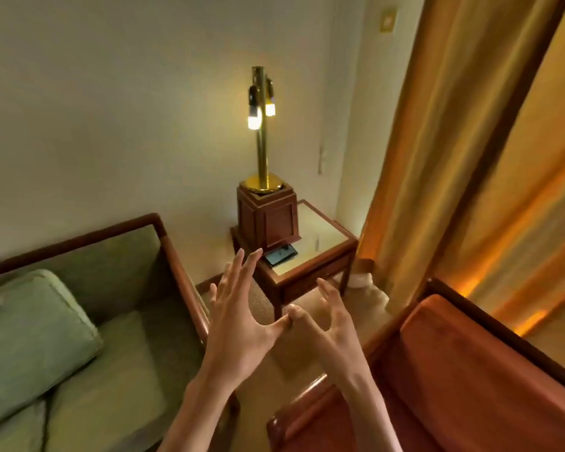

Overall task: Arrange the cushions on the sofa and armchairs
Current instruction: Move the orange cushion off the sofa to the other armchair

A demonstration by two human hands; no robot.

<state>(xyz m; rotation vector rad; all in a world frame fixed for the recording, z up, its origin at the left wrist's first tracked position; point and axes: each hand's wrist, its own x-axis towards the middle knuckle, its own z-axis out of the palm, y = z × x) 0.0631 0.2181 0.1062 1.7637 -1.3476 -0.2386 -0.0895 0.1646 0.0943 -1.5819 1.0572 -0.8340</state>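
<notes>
A pale green cushion (30, 340) leans against the back of the green sofa (128, 370) at the lower left. An orange-brown armchair (470, 380) with a wooden frame fills the lower right, and no cushion shows on it. My left hand (238, 321) and my right hand (333, 324) are raised side by side in the gap between the two seats, fingers spread, thumbs touching. Neither hand holds anything, and both are apart from the cushion.
A wooden side table (307, 256) with a glass top stands in the corner. It carries a brass lamp (261, 132) on a wooden box, lit, and a dark phone (280, 255). Orange curtains (437, 141) hang at the right. Beige carpet lies between the seats.
</notes>
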